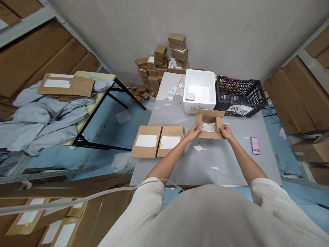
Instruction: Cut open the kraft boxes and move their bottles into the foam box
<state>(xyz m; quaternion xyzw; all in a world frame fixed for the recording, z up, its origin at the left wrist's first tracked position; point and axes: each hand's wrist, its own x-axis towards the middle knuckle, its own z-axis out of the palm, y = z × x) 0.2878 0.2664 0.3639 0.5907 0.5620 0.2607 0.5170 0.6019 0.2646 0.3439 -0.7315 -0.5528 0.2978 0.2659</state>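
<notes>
An opened cardboard box (pixel 211 134) is on the table in front of me, its flaps raised. Inside it lies crumpled white material (pixel 208 127), whose kind I cannot make out. My left hand (pixel 193 132) grips the box at its left side, fingers closed on the cardboard. On the opposite side my right hand (pixel 226 132) pinches the right edge. Left of the box sit two closed cardboard boxes (pixel 146 132) with white labels, side by side. A scrap of white paper (pixel 199 148) lies just below the box.
Behind the box stand a white foam bin (pixel 200 109) holding a small box, and a black plastic crate (pixel 240 92). A pink pack (pixel 255 145) lies at right on the grey table (pixel 231 168). Stacked cartons (pixel 177 51) rise behind; a white cable (pixel 102 193) crosses lower left.
</notes>
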